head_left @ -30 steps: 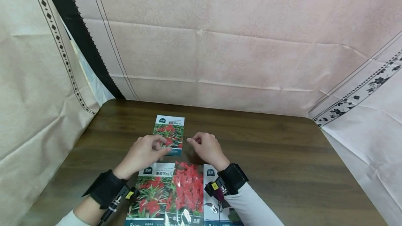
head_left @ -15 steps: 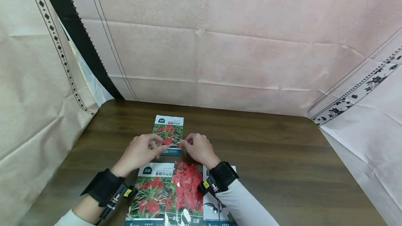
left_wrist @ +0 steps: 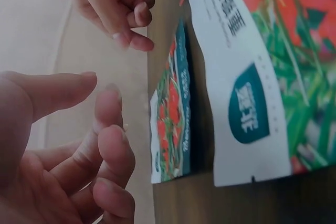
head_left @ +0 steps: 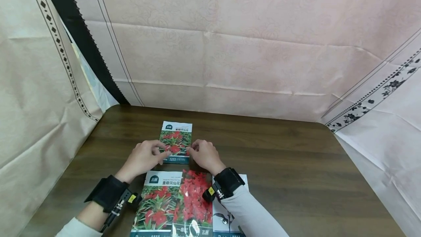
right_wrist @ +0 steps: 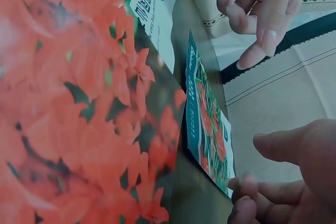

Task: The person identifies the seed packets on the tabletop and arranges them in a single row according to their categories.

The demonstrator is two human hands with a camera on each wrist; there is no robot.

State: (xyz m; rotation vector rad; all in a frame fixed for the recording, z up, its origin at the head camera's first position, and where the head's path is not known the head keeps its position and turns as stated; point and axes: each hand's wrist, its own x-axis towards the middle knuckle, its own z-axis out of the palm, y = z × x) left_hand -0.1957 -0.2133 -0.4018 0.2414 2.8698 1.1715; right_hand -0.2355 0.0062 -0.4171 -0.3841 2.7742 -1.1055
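A small flower seed packet [head_left: 176, 136] with red blooms and a white top lies flat toward the back of the table. My left hand [head_left: 143, 156] hovers over its lower left side, fingers loosely bent, thumb apart from the fingertips. At its lower right edge is my right hand [head_left: 206, 155], also loosely bent. In the right wrist view, that hand's fingertips [right_wrist: 243, 187] come close to the packet's [right_wrist: 209, 124] far corner; whether they touch cannot be told. Nothing shows between the thumb and fingers of the left hand [left_wrist: 68, 145] in the left wrist view.
Nearer the front lie three larger packets side by side: one with red flowers and green leaves [head_left: 156, 206], one full of red blossoms [head_left: 197, 193], and a mostly white one [head_left: 219, 218] partly under my right forearm. Patterned cloth [head_left: 230, 65] hangs behind the wooden table [head_left: 296, 178].
Both hands have shifted a little left over the small packet; the right hand has come from beside it to its right edge. The packets stay where they were.
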